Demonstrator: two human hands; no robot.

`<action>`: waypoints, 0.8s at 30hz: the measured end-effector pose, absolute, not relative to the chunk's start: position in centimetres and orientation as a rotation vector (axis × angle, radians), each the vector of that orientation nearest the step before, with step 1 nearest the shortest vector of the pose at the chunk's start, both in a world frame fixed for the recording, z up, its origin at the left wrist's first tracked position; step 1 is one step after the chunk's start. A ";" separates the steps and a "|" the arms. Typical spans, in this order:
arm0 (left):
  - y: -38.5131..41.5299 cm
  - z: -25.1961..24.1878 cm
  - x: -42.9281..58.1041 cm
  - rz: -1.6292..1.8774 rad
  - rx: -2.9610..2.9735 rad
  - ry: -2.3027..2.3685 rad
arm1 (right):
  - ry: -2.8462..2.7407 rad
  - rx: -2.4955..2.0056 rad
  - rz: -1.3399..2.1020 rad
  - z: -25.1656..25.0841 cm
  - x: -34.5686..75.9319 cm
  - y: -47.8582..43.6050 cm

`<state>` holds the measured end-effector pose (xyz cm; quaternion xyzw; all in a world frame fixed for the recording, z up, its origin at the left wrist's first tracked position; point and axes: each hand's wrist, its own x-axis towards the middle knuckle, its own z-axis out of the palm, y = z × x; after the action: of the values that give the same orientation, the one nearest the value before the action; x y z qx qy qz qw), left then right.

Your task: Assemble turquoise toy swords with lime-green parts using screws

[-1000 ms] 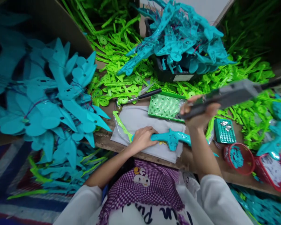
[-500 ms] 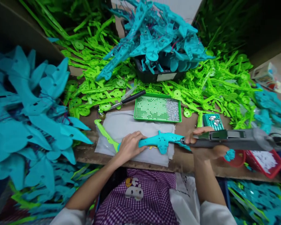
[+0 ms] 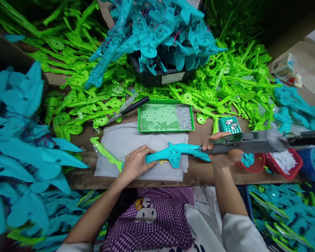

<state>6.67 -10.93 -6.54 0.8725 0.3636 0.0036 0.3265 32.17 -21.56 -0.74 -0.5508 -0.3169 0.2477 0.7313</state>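
On the grey cloth [image 3: 112,134] lies a turquoise plastic toy part [image 3: 174,156] with a bright green curved piece [image 3: 105,152] at its left end. My left hand [image 3: 137,161] is closed over its left portion, pressing it down. My right hand [image 3: 220,154] grips a grey electric screwdriver [image 3: 248,141], held nearly level with its cable running off to the right. The screwdriver's bit points left and meets the right portion of the turquoise part; whether it sits in a screw is too small to tell.
Beyond the cloth stands a green tray [image 3: 157,117] with small silver screws; a black-handled tool [image 3: 135,105] lies beside it. A small teal box [image 3: 229,125] holds metal discs. Red bins [image 3: 285,162] stand right. Green parts [image 3: 217,92] and a black crate [image 3: 160,78] of turquoise parts fill the back.
The whole view has shifted, so things appear further left and slightly higher. Both hands keep their holds, and the screwdriver bit stays at the right portion of the turquoise part.
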 end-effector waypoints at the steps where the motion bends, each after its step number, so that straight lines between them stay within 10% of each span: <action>1: -10.9 -6.5 6.7 0.005 2.285 0.955 | -0.691 -1.228 0.532 -0.6 32.2 -21.5; 24: -11.2 -6.1 6.8 0.012 2.293 0.980 | -0.657 -1.363 0.608 -2.3 32.8 -21.6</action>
<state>6.85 -11.16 -6.14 0.8716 0.3728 0.0045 0.3184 32.84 -21.59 -2.28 -0.6083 -0.2933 0.2715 0.6857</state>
